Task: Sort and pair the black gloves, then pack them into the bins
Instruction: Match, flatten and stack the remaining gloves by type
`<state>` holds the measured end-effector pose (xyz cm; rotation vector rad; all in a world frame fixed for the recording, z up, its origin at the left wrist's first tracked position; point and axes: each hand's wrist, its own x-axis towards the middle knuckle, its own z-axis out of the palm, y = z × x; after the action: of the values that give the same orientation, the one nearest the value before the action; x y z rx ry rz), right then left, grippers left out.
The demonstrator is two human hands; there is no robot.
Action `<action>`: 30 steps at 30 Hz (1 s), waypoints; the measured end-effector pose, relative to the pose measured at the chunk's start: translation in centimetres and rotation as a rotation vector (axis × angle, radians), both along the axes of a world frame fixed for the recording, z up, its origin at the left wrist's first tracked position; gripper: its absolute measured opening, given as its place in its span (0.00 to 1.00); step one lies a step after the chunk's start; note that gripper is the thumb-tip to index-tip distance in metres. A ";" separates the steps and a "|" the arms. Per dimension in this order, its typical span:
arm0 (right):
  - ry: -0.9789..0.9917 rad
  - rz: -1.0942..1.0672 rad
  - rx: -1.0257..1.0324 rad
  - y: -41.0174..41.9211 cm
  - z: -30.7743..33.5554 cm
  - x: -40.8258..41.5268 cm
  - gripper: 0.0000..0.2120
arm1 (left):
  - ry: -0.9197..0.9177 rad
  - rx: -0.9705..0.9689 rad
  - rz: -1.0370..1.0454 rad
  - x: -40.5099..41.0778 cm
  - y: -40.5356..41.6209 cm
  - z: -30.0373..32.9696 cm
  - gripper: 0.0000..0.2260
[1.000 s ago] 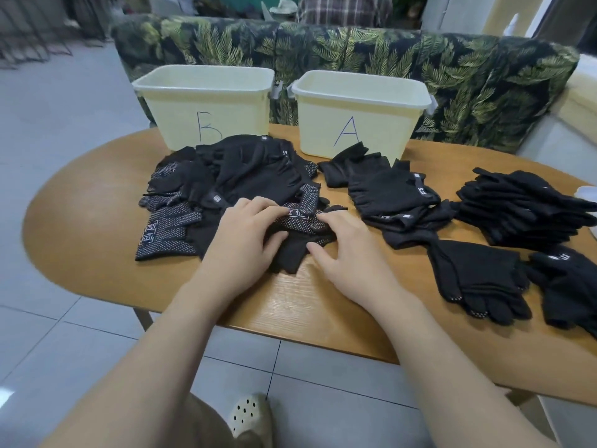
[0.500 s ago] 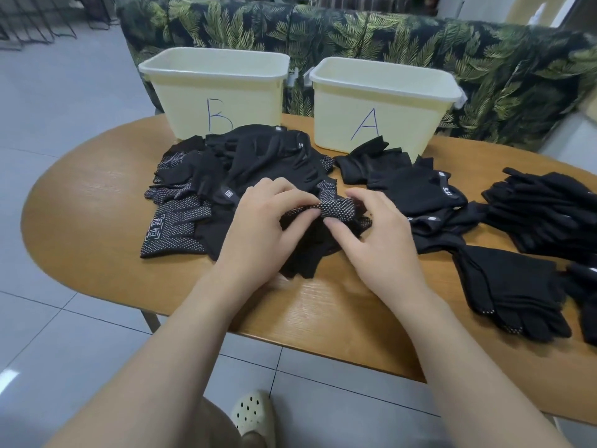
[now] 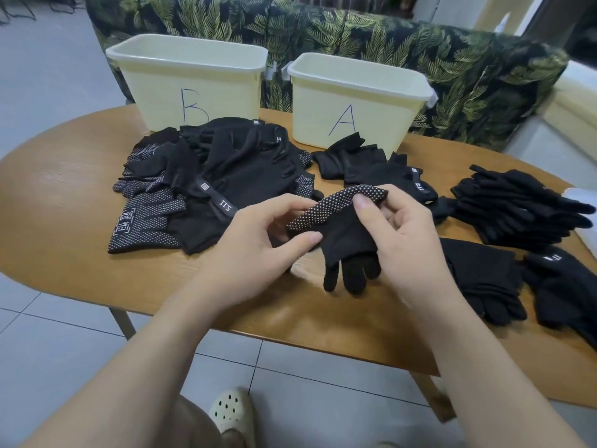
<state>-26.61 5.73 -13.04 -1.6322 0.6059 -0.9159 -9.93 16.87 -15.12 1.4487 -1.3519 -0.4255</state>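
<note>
You have a dotted glove [image 3: 339, 221] lifted off the counter [image 3: 64, 176] in the middle of the frame, and both hands share it: your left hand [image 3: 258, 240] pinches its lower edge between thumb and fingertips, while your right hand [image 3: 397, 231] curls round the body with the thumb pressing the dotted strip on top. Held up like this, its fingers hang free toward you, which probably lets you read which hand it fits and which face carries the grip dots

The unsorted heap [image 3: 206, 182] sits left of centre, right under bin B [image 3: 190, 76], with plain and dotted pieces mixed together. A smaller group [image 3: 368, 169] lies below bin A [image 3: 358, 98], likely staged there because it belongs to that bin. At the right of the frame a neat stack [image 3: 517, 205] and two flat gloves [image 3: 484, 276] look already matched and are kept apart from the heap so they do not get mixed in again

I cannot see inside either bin, so packing progress is unclear; pairing looks to be the step in hand
</note>
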 end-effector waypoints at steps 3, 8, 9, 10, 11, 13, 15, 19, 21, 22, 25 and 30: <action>0.063 -0.001 0.041 -0.7 -0.5 -1.0 0.06 | 0.051 0.026 -0.058 -0.8 -0.3 -0.2 0.10; 0.191 -0.120 -0.073 -0.8 -0.9 -2.0 0.06 | 0.057 0.012 0.009 -1.4 -1.1 -0.4 0.02; 0.227 -0.182 -0.127 -0.9 -1.1 -2.2 0.07 | 0.069 0.002 0.017 -1.6 -1.3 -0.3 0.02; 0.258 -0.258 -0.193 -0.9 -1.4 -2.3 0.09 | 0.083 -0.012 0.029 -1.7 -1.4 -0.2 0.02; 0.271 -0.338 -0.259 -0.8 -1.6 -2.5 0.10 | 0.096 -0.029 0.041 -1.9 -1.6 -0.1 0.03; 0.267 -0.438 -0.321 -0.5 -1.8 -2.8 0.12 | 0.143 -0.062 0.050 -2.2 -1.9 0.0 0.05; 0.297 -0.394 -0.226 -0.3 -1.7 -3.0 0.17 | 0.211 -0.082 0.043 -2.6 -2.2 0.1 0.05; 0.283 -0.198 0.110 -0.1 -1.5 -2.9 0.22 | 0.323 -0.088 -0.011 -3.6 -2.6 0.4 0.04; 0.161 -0.157 0.192 -0.2 -1.2 -3.1 0.19 | 0.318 -0.086 -0.021 -3.9 -2.6 0.3 0.04; 0.107 -0.135 0.207 -0.4 -1.2 -3.3 0.17 | 0.303 -0.083 -0.024 -4.0 -2.5 0.3 0.03; 0.009 -0.067 0.279 -0.7 -0.7 -3.8 0.13 | 0.237 -0.048 -0.026 -4.4 -2.3 0.1 0.03; -0.010 0.072 0.454 -1.0 -0.8 -4.4 0.11 | 0.137 -0.025 -0.032 -5.1 -2.0 -0.2 0.06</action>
<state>-30.99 4.77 -13.80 -1.2320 0.6872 -0.6735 -15.02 14.84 -15.36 1.3540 -1.2680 -0.5180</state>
